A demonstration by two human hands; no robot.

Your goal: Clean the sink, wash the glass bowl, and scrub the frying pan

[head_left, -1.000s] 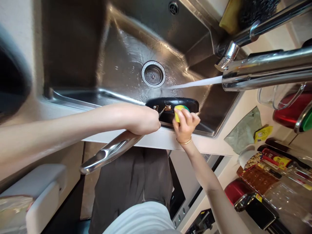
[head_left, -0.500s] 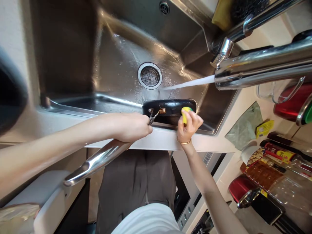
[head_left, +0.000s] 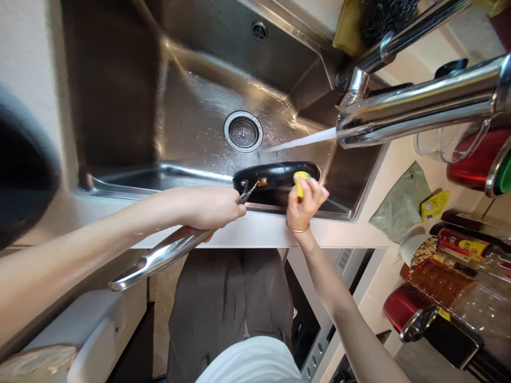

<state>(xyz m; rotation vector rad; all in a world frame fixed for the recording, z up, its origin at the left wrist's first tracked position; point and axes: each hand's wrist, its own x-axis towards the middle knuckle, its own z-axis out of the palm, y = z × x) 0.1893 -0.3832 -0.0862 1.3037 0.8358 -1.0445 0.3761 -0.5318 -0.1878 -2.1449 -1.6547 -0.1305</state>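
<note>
A black frying pan (head_left: 271, 174) is tilted on edge at the near wall of the steel sink (head_left: 191, 96). My left hand (head_left: 211, 207) is closed round its long shiny metal handle (head_left: 159, 258), which sticks out over the counter edge. My right hand (head_left: 305, 199) is closed on a yellow-green sponge (head_left: 300, 181) pressed against the pan's right rim. Water (head_left: 299, 141) streams from the chrome faucet (head_left: 415, 109) toward the pan.
The drain strainer (head_left: 243, 132) lies in the sink's middle. On the right counter are a grey-green cloth (head_left: 393, 210), a yellow packet (head_left: 434, 204), red pots (head_left: 475, 159), a clear jug and snack packages (head_left: 447, 266). A yellow sponge and dark scourer (head_left: 371, 21) sit behind the faucet.
The view has shifted a little. My right hand with the sponge has moved slightly along the pan's rim; my left hand keeps its hold on the handle.
</note>
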